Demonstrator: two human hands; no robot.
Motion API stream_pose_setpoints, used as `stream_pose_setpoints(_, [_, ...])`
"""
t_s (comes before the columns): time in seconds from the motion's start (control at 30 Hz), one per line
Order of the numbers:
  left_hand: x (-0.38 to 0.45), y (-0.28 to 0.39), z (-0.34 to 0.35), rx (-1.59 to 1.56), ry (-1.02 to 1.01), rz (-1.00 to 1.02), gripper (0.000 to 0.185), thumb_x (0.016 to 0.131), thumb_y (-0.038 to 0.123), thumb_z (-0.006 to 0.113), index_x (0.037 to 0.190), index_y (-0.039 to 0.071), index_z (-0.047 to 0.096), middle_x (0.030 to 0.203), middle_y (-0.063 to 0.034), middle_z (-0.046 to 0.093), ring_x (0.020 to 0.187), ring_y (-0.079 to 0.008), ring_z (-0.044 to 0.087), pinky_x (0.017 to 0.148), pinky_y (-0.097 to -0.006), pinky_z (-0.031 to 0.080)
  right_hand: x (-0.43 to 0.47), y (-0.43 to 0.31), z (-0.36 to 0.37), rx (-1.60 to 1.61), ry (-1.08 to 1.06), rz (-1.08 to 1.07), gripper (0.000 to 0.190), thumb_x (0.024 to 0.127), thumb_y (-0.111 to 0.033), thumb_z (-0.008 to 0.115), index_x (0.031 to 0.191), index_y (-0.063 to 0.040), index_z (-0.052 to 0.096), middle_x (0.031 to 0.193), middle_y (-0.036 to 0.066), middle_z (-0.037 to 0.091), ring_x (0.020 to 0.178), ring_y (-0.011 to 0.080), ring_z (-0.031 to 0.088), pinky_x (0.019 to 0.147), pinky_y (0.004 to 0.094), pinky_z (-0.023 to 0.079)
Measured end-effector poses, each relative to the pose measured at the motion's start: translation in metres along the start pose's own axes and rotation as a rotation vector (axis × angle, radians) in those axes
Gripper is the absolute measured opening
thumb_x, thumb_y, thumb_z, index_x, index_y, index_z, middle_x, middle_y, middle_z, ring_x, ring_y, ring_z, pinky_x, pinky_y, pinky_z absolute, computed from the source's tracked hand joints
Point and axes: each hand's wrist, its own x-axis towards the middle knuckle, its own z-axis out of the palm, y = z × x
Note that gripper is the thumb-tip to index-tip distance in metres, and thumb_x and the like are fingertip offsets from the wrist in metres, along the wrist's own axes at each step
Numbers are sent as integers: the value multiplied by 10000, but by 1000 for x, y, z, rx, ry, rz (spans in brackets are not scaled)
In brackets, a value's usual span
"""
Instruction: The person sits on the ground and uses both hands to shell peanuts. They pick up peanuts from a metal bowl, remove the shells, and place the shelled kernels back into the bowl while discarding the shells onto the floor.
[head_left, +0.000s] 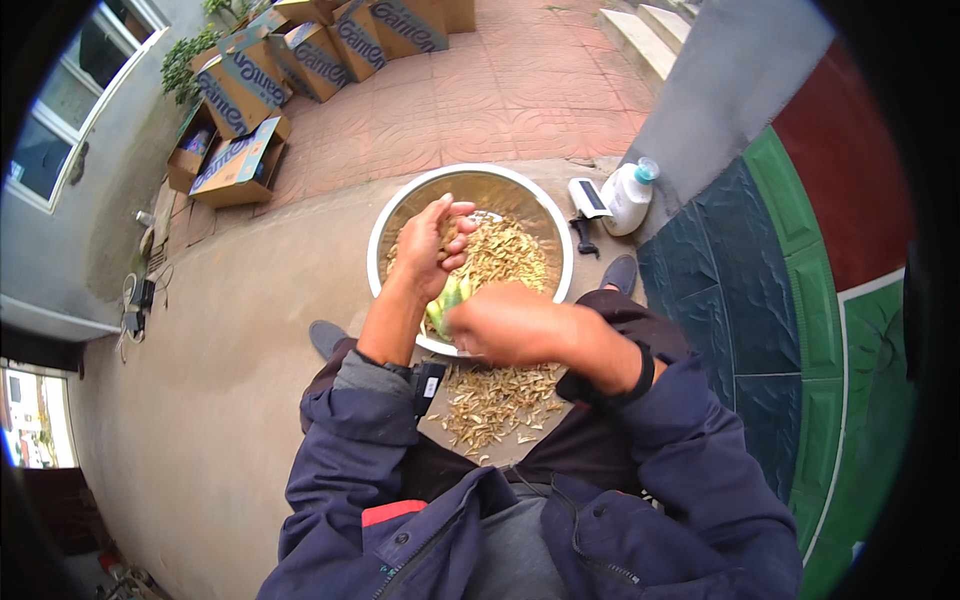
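Observation:
A wide steel basin (470, 169) with a pale rim stands on the floor between my feet. Dried bean pods (499, 251) and what look like loose beans lie inside it. Over the basin's left side, my left hand (435, 244) is cupped, palm turned right, its fingers curled around brownish pods. My right hand (506, 322) is curled and motion-blurred above the near rim; what it may hold is hidden. Beside its knuckles is a blurred green and yellow object (450, 300) that I cannot identify. Scattered pod husks (499, 409) cover the ground between my legs.
Past the basin's right side are a white bottle with a teal cap (628, 199), a white device with a dark panel (589, 199) and a black bracket (583, 236). Printed cardboard boxes (319, 64) line the upper left. Cables with black adapters (139, 304) lie by the left wall.

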Motion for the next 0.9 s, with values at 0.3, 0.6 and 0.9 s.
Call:
stream_pose_setpoints(0.3, [-13,6,3,91,-1,11,325,1030,302,541,1189,24,598,837,-8,571,547,-47,404,412,-194,279,-48,-212,-8,-60,808,-1290,246,913,-291,500,979,-86,620,1007,31,574,937,180,587,786,314,496])
stream_pose_setpoints(0.6, [-23,11,5,83,15,71,336,1023,292,559,1158,-13,597,825,-35,571,551,-60,429,408,-197,296,-32,-244,-28,644,995,-1112,296,959,-216,544,1242,-128,542,873,48,515,719,190,557,561,304,429])
stream_pose_setpoints(0.9, [-19,-1,-2,398,-38,504,191,1017,120,524,1061,5,671,831,-34,605,688,-126,551,628,-225,467,18,-27,-26,-44,949,-124,157,811,-145,678,945,-64,687,937,155,632,848,358,659,738,419,561])
